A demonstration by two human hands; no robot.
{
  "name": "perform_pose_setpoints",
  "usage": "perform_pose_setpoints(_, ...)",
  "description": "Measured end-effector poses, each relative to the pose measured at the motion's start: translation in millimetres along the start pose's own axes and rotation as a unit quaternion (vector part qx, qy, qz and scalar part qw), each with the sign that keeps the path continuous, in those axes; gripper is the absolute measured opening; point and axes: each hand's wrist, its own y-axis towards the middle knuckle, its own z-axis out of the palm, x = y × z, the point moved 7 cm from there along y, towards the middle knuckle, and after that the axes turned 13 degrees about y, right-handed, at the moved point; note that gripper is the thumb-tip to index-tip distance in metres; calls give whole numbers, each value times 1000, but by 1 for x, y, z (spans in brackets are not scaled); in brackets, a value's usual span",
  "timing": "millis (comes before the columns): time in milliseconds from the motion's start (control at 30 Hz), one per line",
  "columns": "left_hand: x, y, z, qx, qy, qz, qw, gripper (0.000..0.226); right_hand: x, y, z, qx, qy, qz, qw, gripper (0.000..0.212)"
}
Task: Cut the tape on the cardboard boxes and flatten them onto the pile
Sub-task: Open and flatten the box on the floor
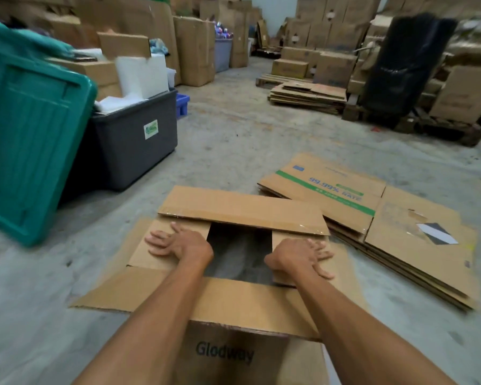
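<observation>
Here, an open cardboard box [242, 354] printed "Glodway" stands on the concrete floor [228, 140] directly below the camera, its four top flaps spread outward and the dark inside showing between them. The left hand [178, 243] lies flat, fingers spread and straight, on the left side flap [156, 245], pressing it outward. The right hand [303, 257] lies the same way on the right side flap [336, 262], fingers splayed, with the thumb at the flap's inner edge by the opening. Neither hand grips anything. The far flap [242, 209] lies beyond both hands, with clear tape showing along its edge; the near flap [233, 309] passes under both forearms. Just beside the box on the right, touching or nearly touching its right flap, is the pile of flattened boxes [372, 218] on the floor. To the left stand a grey bin [134, 140] and a tilted green tub [31, 134].
</observation>
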Motion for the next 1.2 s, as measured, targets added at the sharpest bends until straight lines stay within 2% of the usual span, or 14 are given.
perform_pose_setpoints(133,6,-2,-16,2,-25,-11,1000,81,2,-6,-31,31,-16,-72,997,73)
perform_pose_setpoints(267,22,6,-84,-95,-134,84,983,58,-4,-28,-85,54,81,-169,981,19)
perform_pose_setpoints(333,31,5,-122,-111,-185,106,971,50,-17,-38,-116,29,142,-172,974,9)
perform_pose_setpoints(400,40,1,-148,-125,-276,99,948,44,-26,-50,-146,-22,165,-196,966,15)
perform_pose_setpoints(533,59,20,-187,-134,-546,82,823,54,-21,-90,-208,-82,140,-302,939,36)
perform_pose_setpoints(600,60,4,-205,-114,-654,81,743,36,-17,-121,-237,-85,141,-353,921,50)
perform_pose_setpoints(667,56,-22,-218,-103,-759,90,637,12,-15,-153,-263,-91,143,-393,904,62)
perform_pose_setpoints(767,46,-29,-218,-57,-856,132,496,20,-17,-165,-270,-170,71,-450,874,63)
perform_pose_setpoints(833,34,-19,-194,2,-875,157,458,34,-32,-141,-246,-224,48,-442,867,72)
perform_pose_setpoints(933,25,0,-112,84,-877,101,462,31,-72,-91,-177,-228,99,-442,862,89)
perform_pose_setpoints(1000,30,7,-38,117,-862,26,492,32,-103,-58,-122,-190,112,-445,868,96)
perform_pose_setpoints(1033,41,12,2,119,-853,-19,507,41,-122,-42,-90,-162,100,-430,882,97)
perform_pose_setpoints(1133,76,8,91,120,-854,-129,490,53,-170,-12,-13,-54,33,-369,927,98)
perform_pose_setpoints(1200,104,4,141,115,-819,-209,522,53,-192,-2,29,15,-27,-349,936,97)
